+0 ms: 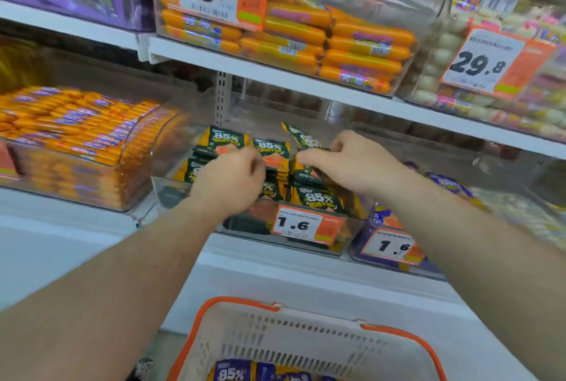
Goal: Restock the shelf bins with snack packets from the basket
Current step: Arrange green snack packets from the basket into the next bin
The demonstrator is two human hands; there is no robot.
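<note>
A clear shelf bin on the middle shelf holds several dark green "85%" snack packets. Both my hands reach into it. My left hand has its fingers curled round a green packet near the bin's middle. My right hand pinches another green packet that stands tilted at the back right of the bin. Below, a white basket with orange rim holds several blue "85%" packets.
A neighbouring bin of blue packets stands to the right, and a bin of orange sausage sticks to the left. The upper shelf overhangs the bins with larger sausage packs and price tags.
</note>
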